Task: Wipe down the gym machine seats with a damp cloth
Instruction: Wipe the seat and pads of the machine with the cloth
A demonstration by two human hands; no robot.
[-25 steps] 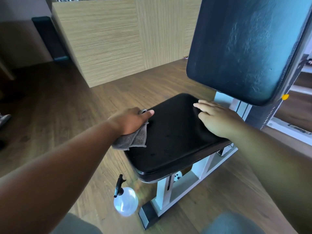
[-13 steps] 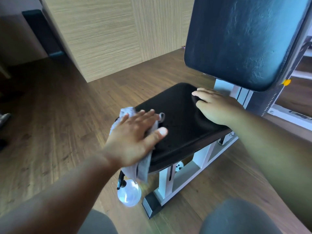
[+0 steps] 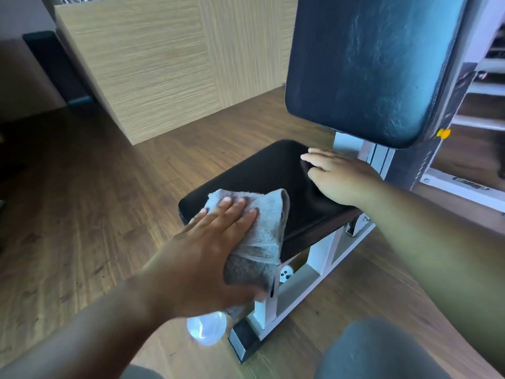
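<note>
A black padded seat sits on a white metal frame, below a dark upright back pad. My left hand presses a grey cloth flat on the seat's near left corner, fingers straight and spread. The cloth drapes over the seat's front edge. My right hand rests flat on the seat's far right part, fingers straight, holding nothing.
A clear spray bottle stands on the wooden floor by the frame's black foot. A light wood-panelled partition stands behind. White machine rails run at right. My knees show at the bottom edge.
My left hand has slid the cloth from the seat's left side toward the near front corner and flattened on it. My right hand stays on the seat.
</note>
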